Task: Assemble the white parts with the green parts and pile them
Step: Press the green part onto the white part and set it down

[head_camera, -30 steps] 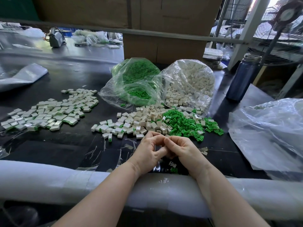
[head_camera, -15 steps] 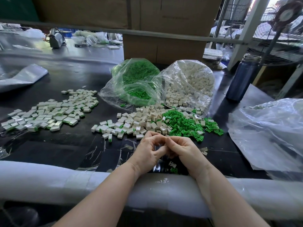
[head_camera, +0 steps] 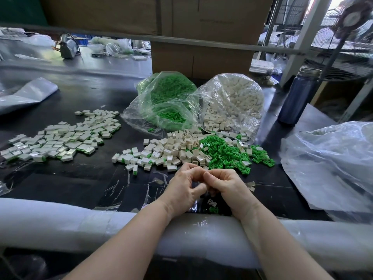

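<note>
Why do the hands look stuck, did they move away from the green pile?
No. Both the left hand and right hand stay just below the loose green parts.

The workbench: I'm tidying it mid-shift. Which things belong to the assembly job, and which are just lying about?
Job:
loose white parts
loose green parts
bag of green parts
bag of white parts
assembled pile
left hand and right hand

Lying about:
blue bottle
cardboard box
fan
</note>
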Demonstrator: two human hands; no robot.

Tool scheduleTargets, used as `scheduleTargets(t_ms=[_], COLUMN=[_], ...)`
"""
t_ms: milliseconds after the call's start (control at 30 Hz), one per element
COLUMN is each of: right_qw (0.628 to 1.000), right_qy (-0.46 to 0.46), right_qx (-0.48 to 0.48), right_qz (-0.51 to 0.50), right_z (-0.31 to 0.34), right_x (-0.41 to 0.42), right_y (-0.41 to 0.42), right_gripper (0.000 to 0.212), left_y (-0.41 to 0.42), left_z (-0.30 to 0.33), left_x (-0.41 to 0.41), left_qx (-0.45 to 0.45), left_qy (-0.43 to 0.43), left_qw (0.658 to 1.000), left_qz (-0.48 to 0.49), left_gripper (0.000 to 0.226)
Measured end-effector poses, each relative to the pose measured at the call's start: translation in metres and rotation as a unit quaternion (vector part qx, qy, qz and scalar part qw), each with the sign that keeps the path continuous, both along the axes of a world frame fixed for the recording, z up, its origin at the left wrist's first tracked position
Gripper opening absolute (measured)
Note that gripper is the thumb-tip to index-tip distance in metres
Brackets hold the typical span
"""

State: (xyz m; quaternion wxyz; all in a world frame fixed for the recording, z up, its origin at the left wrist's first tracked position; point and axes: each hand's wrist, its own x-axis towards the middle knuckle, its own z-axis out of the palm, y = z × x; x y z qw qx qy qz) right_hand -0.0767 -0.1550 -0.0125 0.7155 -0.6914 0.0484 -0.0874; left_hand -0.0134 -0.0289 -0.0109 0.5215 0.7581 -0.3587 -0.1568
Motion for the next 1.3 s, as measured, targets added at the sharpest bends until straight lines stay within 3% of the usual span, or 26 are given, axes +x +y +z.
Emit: scheduleTargets(t_ms=[1300], right_qw=[0.999], right_qy=[0.011], right_qx=[0.034], right_qz=[-0.005], right_z=[-0.0010], right_x=[0.0000], right_y=[-0.0009], right_gripper=[0.025], left_y=[0.0009], left_z=[0.0012], left_x=[0.0000], left_qx=[0.023], left_qy=[-0.012], left_qw=[1.000], left_qz=[-0.007], left_gripper=[0.014])
